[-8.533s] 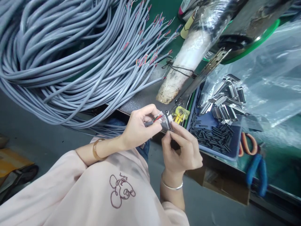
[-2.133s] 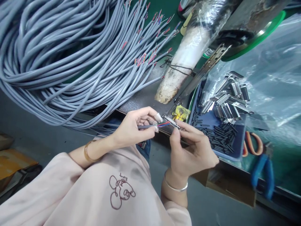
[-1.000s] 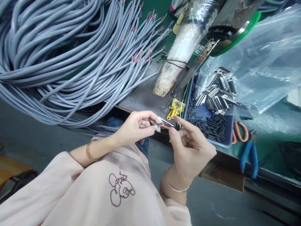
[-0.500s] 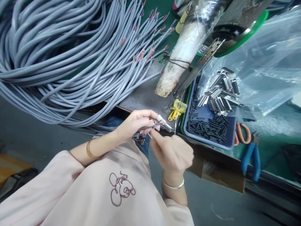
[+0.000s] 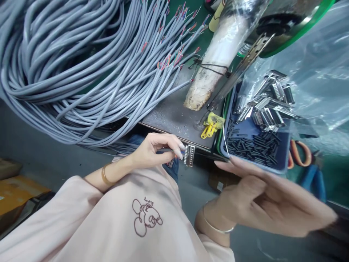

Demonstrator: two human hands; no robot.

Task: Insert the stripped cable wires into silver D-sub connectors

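My left hand point(image 5: 160, 148) is closed in a pinch at the end of a thin cable, just above my lap. From its fingertips juts a metal D-sub connector point(image 5: 189, 155), turned with its rows of contacts showing. Coloured wire ends show only partly behind the fingers. My right hand point(image 5: 259, 200), somewhat blurred, is stretched out with its fingers apart at the front of the blue tray point(image 5: 287, 153), and I see nothing in it. A thin solder-like wire point(image 5: 224, 135) hangs down close to its upper fingertip.
Grey cables point(image 5: 89, 80) with stripped coloured ends cover the bench's left. A white wrapped tube point(image 5: 209, 78) and a metal bar point(image 5: 245, 62) slant over a dark plate, near yellow clips point(image 5: 209, 128). The tray holds connectors point(image 5: 269, 105) and black sleeves point(image 5: 253, 145); orange-handled scissors point(image 5: 301, 153) and blue-handled pliers point(image 5: 313, 180) lie right.
My right hand has left the connector, swung right and opened out. My left hand stays on the connector, which has turned more upright in view. The whole view has shifted slightly.
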